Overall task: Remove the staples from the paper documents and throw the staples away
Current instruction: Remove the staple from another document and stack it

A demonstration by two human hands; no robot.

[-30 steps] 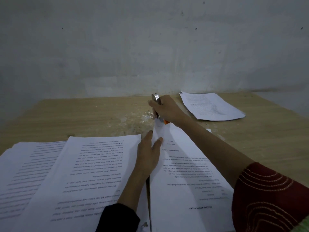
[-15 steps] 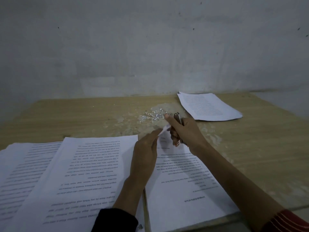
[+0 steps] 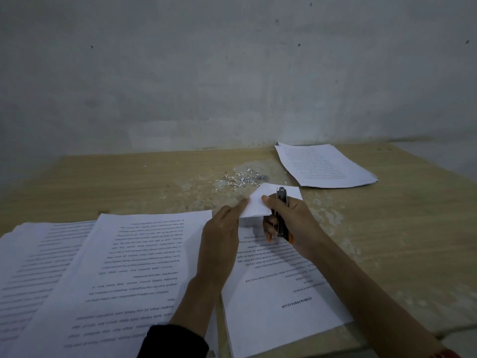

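Tabletop (image 3: 387,228) staples (image 3: 240,180) lie beyond hands (image 3: 222,236) (image 3: 294,218) holding paper (image 3: 258,206), remover (image 3: 281,198).

We see a dim, underexposed scene with a cool grey cast. Soft, diffuse light, its source unclear, leaves the rough grey plastered wall (image 3: 232,73) murky and darker toward the upper corners. The white printed paper sheets (image 3: 134,267) are the brightest surfaces; the pale wooden tabletop (image 3: 387,228) looks muted. Faint, soft-edged shadows lie beside the left hand (image 3: 219,236) and right hand (image 3: 294,218). The black-and-silver staple remover with an orange tip (image 3: 281,202) shows a weak glint. Wide-angle distortion bows the tabletop's far edge. Print smears toward the left border; the central heading (image 3: 296,302) is fairly sharp.
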